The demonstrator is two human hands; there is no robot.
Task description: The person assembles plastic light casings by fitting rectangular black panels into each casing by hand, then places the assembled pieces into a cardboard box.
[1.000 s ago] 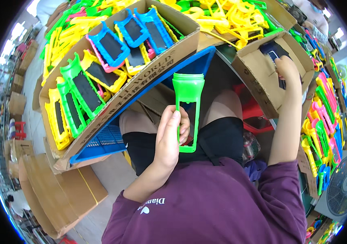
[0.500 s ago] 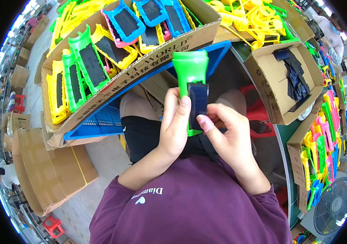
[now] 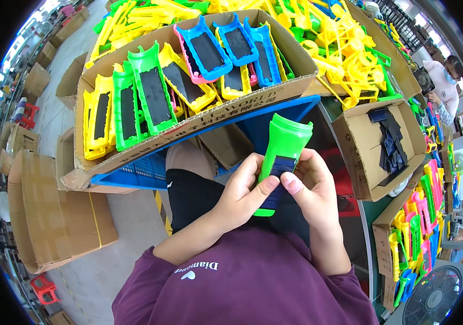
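Observation:
In front of my lap is a green plastic flashlight shell, its flared end pointing up and away, leaning a little to the right. A dark panel that looks like a small solar panel lies in the recess on its face. My left hand is closed around the shell's left side, its thumb on the panel's left edge. On the other side my right hand grips the shell's right edge, the thumb pressing on the panel. The fingers behind the shell are hidden.
A cardboard box of yellow, green, blue and pink shells with dark panels stands ahead. Right of it, a smaller carton holds loose dark panels. Yellow parts are heaped beyond. A fan stands at lower right; a person works at far right.
The shell has moved lower and tilts to the right. The panel now lies in line with it. My right hand has shifted from the panel's lower edge up to the shell's right side.

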